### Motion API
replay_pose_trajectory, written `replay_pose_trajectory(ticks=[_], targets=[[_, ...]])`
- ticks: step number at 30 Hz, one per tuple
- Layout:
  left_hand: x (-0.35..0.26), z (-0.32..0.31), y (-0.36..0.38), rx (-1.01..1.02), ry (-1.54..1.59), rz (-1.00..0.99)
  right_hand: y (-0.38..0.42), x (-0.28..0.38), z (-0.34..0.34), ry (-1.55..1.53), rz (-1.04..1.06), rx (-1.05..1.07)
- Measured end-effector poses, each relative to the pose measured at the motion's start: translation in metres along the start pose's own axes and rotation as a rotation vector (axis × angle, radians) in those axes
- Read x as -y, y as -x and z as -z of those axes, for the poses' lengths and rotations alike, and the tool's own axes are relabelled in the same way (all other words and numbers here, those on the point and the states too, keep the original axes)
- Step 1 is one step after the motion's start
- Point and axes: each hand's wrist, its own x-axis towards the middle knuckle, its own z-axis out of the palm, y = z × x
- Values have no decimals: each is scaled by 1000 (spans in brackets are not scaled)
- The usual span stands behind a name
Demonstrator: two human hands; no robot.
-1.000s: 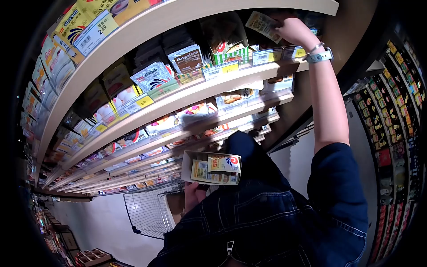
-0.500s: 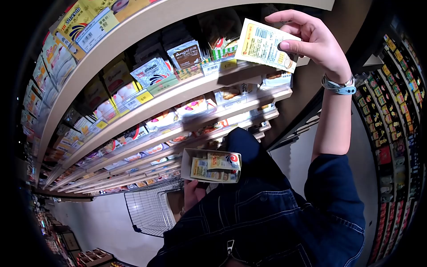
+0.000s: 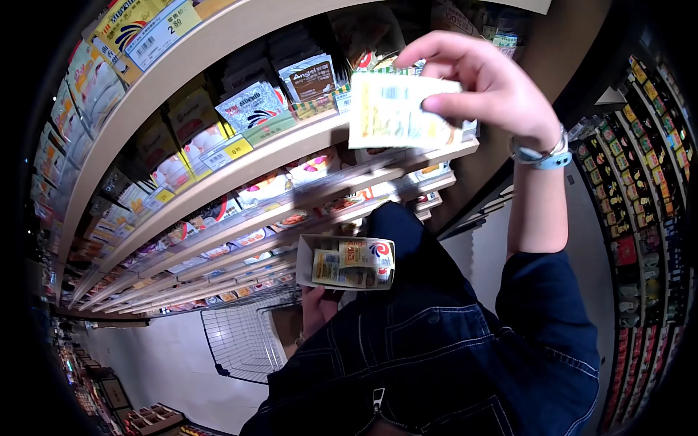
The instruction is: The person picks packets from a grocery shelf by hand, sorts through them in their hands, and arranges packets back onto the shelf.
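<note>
My right hand [image 3: 480,91] pinches a pale yellow packet [image 3: 396,112] between thumb and fingers; the packet hangs in front of the upper shelf [image 3: 276,149] and its print is blurred. Low in the middle, my left hand [image 3: 317,309] supports a small open white box [image 3: 305,261] from below, its fingers partly hidden under it. Inside the box lie yellow packets [image 3: 352,263] with red and blue print. Beyond the held packet, a brown and white Angel packet [image 3: 311,78] and a silvery packet [image 3: 251,107] stand in the shelf row.
Curved shelves of packets run down the left, with a price label [image 3: 163,33] at the upper left. A wire shopping cart [image 3: 236,341] stands on the floor below the shelves. Another stocked rack [image 3: 640,196] rises at the right.
My right hand has moved left and slightly down with the packet, which is now turned more level. My left hand and the box have barely shifted.
</note>
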Motion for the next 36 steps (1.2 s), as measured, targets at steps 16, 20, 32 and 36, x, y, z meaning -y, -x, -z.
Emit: replay_pose_trajectory(ticks=[16,20,32,36], targets=[[4,9,-4,9,38,-3,-46,-112,70,1185,-454,-365],[2,4,-4,6,26,-25,-72,-114,72,1166,-971,260],[-1,25,1,4,55,-11,-2,-41,83,119,-388,-566],[-1,18,1,4,41,-18,14,-8,51,12,-323,-354]])
